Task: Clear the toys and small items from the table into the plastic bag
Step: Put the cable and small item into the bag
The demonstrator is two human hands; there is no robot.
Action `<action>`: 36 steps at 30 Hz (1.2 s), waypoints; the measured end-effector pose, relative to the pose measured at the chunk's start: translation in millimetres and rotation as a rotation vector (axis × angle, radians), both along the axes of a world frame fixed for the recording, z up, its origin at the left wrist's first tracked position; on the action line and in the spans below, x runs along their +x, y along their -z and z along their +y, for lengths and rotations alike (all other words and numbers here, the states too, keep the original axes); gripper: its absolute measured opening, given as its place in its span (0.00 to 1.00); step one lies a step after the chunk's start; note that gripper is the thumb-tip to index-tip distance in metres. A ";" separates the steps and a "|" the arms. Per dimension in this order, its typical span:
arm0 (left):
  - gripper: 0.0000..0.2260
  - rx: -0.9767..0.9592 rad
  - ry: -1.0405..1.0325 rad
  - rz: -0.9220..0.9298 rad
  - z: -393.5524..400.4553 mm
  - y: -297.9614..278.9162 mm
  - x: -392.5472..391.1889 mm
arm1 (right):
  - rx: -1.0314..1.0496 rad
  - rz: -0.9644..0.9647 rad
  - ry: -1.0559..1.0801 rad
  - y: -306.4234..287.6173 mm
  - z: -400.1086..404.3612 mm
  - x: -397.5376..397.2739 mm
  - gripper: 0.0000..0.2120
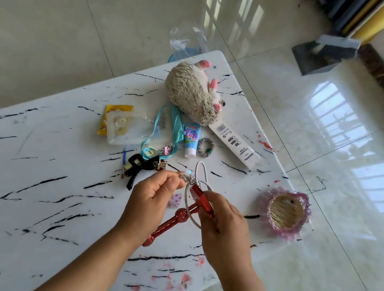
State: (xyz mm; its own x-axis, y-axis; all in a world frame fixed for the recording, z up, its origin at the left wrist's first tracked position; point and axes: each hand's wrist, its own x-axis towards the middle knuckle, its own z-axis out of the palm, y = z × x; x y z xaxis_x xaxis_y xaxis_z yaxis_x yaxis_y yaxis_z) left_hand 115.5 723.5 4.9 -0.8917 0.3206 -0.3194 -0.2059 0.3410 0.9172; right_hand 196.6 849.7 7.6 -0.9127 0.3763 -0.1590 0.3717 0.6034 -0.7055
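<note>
A small silvery charm (185, 177) is pinched in the left hand (152, 197), and the red glittery bow toy (177, 219) is gripped at its upper end by the right hand (221, 219), a pale hair ring (192, 194) looped round it above the marble table (32, 197). The tangle is best gathered into one hand before anything is carried, so nothing is dropped. The plastic bag (188, 38) is seen at the far table edge behind the plush hedgehog (193, 91), so it would have to be brought nearer and held open.
</note>
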 end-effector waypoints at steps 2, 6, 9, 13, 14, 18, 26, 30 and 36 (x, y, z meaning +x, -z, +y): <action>0.11 0.065 -0.135 -0.054 -4.1 -9.1 10.0 | 0.006 0.032 -0.003 -16.3 -7.0 3.3 0.14; 0.11 0.331 -0.419 -0.267 -12.7 -30.0 22.3 | 0.085 0.067 -0.052 -44.7 -21.5 12.8 0.16; 0.13 0.463 -0.524 -0.360 -22.2 -47.6 19.3 | 0.089 0.088 -0.041 -57.2 -27.8 22.3 0.18; 0.13 0.365 -0.623 -0.284 -36.2 -57.9 14.1 | 0.056 0.079 0.013 -62.3 -30.0 33.2 0.17; 0.12 0.297 -0.620 -0.243 -38.7 -57.1 14.3 | 0.042 0.082 0.035 -62.7 -30.4 34.6 0.16; 0.11 0.085 -0.479 -0.222 -43.6 -47.5 20.3 | 0.036 0.118 0.082 -60.8 -30.4 34.7 0.15; 0.30 -0.263 0.090 -0.120 -28.9 -39.0 45.2 | -0.057 0.141 0.100 -41.1 -32.7 26.9 0.13; 0.40 -0.324 0.055 -0.213 -21.1 -30.5 41.7 | -0.225 0.110 0.132 -25.5 -40.4 24.9 0.19; 0.29 -0.340 -0.238 -0.345 -27.3 4.8 34.5 | -0.370 -0.002 0.043 4.5 -55.0 17.0 0.32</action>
State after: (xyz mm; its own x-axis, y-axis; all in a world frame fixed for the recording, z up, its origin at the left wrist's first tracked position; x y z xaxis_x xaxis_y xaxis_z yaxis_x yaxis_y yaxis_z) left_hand 150.0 696.2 0.1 -0.7518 -0.0499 -0.6575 -0.5839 0.5137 0.6287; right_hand 213.6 794.7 3.1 -0.8968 0.3313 -0.2931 0.3927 0.2909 -0.8725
